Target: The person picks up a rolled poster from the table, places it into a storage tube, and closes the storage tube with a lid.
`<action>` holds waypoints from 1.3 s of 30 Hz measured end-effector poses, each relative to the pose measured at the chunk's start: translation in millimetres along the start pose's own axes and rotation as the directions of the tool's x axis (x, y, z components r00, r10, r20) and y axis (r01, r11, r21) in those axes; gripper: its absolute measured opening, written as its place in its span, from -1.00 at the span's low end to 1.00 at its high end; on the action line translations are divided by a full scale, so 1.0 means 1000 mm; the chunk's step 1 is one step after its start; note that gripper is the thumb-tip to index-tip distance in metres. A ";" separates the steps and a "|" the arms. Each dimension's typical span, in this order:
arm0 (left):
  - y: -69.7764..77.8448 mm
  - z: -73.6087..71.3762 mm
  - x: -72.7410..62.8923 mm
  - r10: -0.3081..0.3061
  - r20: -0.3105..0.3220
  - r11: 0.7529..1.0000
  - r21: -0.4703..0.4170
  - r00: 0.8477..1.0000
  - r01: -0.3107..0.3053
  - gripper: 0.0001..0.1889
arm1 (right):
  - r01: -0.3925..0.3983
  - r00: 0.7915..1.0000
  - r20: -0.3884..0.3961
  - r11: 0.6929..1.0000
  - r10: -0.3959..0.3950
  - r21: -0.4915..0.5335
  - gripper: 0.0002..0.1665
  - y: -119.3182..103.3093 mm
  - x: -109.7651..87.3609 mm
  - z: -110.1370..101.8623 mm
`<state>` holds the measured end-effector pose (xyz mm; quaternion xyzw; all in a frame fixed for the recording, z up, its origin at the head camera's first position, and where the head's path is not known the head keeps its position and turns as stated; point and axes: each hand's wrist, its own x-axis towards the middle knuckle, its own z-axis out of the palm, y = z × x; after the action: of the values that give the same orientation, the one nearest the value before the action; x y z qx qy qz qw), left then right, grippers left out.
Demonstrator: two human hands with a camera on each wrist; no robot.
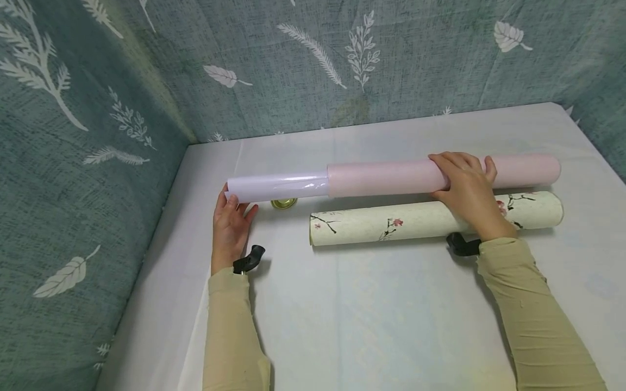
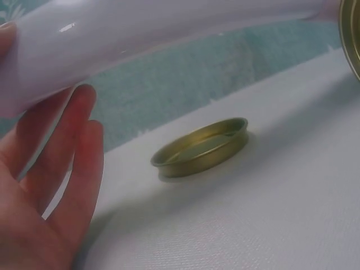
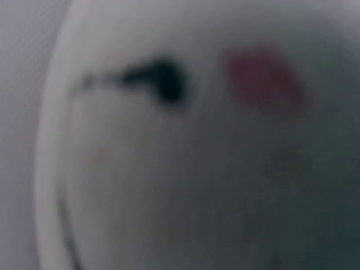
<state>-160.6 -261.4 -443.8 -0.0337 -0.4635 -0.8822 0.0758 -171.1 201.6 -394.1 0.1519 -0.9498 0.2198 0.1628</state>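
Note:
A glossy pale lavender rolled sheet (image 1: 279,187) sticks out of the left end of a pink cardboard tube (image 1: 381,179). At its far left end my left hand (image 1: 230,231) holds the roll, with fingers curved under it in the left wrist view. My right hand (image 1: 467,190) grips the pink tube from above, right of its middle. Just in front lies a cream tube (image 1: 362,225) printed with dark branches and red blossoms, partly covered by the right hand and wrist. Only its blurred printed surface (image 3: 197,169) fills the right wrist view.
A round gold lid (image 2: 199,149) lies on the white-covered table (image 1: 391,304), below the lavender roll. The cream tube has a gold rim (image 2: 350,39) at its left end. Green leaf-patterned fabric (image 1: 293,70) hangs behind the table and along its left side.

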 end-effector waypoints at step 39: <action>-0.008 0.016 0.005 -0.033 -0.086 0.959 0.277 0.996 0.056 -0.62 | -0.021 0.999 0.029 1.000 0.021 0.008 -0.20 0.002 0.003 0.000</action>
<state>-167.5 -244.3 -441.1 0.0234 -0.5805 -0.8101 0.0784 -174.3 202.5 -394.0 0.1459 -0.9527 0.2231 0.1461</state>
